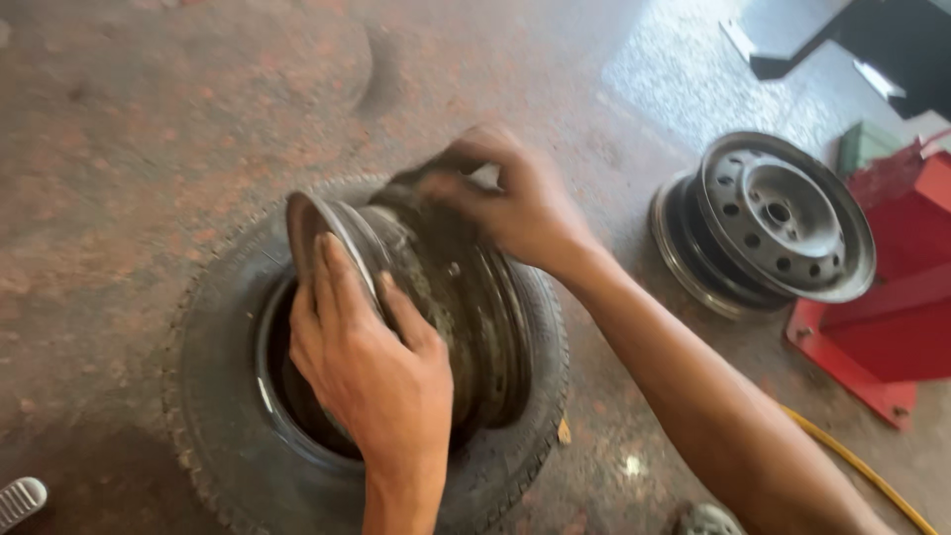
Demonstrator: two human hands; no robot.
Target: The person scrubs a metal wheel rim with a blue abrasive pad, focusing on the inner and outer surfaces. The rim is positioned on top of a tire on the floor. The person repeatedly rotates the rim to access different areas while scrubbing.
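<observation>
A dirty steel wheel rim (466, 297) stands on edge inside a black tyre (218, 396) that lies flat on the reddish floor. My left hand (371, 367) grips the rim's near flange, fingers over its edge. My right hand (520, 203) presses a dark rag (421, 188) onto the top of the rim's barrel. The rim's lower part is hidden in the tyre's opening.
A second steel rim (768, 223) leans against a red metal stand (892, 297) at the right. A yellow hose (862, 466) runs along the floor at the lower right. A shoe tip (20, 500) shows at the lower left.
</observation>
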